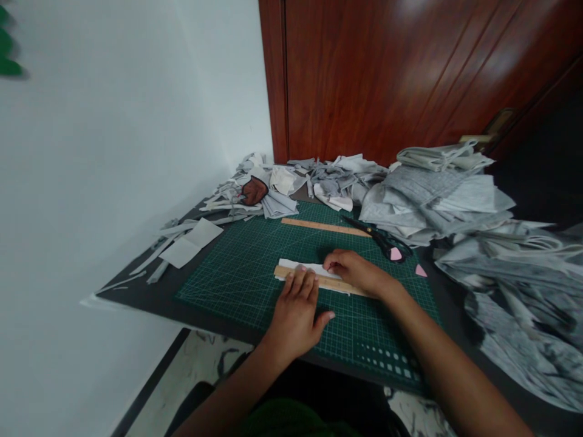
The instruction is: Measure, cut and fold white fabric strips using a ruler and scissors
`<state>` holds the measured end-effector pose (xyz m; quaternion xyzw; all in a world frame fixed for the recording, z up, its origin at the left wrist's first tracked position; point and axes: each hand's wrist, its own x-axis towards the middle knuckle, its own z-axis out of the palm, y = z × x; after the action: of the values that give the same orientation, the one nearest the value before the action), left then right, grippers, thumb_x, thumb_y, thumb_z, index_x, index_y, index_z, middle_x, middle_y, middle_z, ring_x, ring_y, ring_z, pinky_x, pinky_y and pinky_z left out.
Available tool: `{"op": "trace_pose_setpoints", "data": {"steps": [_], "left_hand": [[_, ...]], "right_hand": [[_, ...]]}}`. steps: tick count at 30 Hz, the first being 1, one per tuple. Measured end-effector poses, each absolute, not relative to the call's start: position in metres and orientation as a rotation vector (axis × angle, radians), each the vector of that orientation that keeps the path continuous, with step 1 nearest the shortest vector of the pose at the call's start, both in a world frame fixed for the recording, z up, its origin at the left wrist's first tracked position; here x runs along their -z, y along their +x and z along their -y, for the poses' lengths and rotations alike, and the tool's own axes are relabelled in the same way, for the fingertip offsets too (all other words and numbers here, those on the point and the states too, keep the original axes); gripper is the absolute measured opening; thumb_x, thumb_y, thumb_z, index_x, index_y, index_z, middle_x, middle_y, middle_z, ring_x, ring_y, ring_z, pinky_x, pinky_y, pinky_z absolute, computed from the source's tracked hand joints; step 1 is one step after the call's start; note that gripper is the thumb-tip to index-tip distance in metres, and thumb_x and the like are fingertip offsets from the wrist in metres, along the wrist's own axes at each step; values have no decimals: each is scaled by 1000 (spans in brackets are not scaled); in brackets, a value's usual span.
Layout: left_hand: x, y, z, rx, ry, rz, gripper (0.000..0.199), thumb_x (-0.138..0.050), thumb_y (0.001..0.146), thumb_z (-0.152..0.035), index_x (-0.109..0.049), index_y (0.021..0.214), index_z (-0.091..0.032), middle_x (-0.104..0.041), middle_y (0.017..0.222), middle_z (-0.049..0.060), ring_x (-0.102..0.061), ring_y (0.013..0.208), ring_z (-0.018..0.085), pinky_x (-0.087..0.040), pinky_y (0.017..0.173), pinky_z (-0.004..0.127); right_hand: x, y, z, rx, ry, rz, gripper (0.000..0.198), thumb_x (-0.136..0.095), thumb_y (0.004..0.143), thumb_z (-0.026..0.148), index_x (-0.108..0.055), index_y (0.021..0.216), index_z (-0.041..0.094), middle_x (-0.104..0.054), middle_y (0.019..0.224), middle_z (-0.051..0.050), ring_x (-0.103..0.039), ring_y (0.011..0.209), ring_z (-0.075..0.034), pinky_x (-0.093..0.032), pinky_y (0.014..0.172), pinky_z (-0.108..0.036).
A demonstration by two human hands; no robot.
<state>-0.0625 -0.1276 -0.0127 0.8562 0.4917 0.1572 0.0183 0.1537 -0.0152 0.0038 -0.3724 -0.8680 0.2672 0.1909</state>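
While left hand (294, 325), fingers a little spread, presses ruler (336, 283) on cloth (319, 268), right hand (357, 269) curls fingers at cloth's far edge | pinch: cannot tell | cloth: on mat (237, 261) | step: probably aligning | next: needs steady ruler

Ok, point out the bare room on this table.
Mat's left part, between the white card and left hand; also the strip between far ruler and white cloth.

Crowded: right side, with scissors and fabric piles; far edge, with scraps.

No lettering or number can be read; marks on the wooden ruler (333, 283) under the left hand (294, 321), the farther ruler (325, 227) and the green cutting mat (241, 261) are too small.
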Motion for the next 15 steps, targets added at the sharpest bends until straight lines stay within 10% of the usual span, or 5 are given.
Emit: {"op": "trace_pose_setpoints", "data": {"steps": [15], "left_hand": [[13,-48,138,-537,2500,-1602,82,-56,91,-75,-50,152,-21,-42,163,16,-28,154,45,-22,123,71]], "right_hand": [[-2,148,19,-683,-1121,2372,21,-53,96,9,-68,85,19,-65,84,-3,-63,81,-19,-47,80,-30]]}}
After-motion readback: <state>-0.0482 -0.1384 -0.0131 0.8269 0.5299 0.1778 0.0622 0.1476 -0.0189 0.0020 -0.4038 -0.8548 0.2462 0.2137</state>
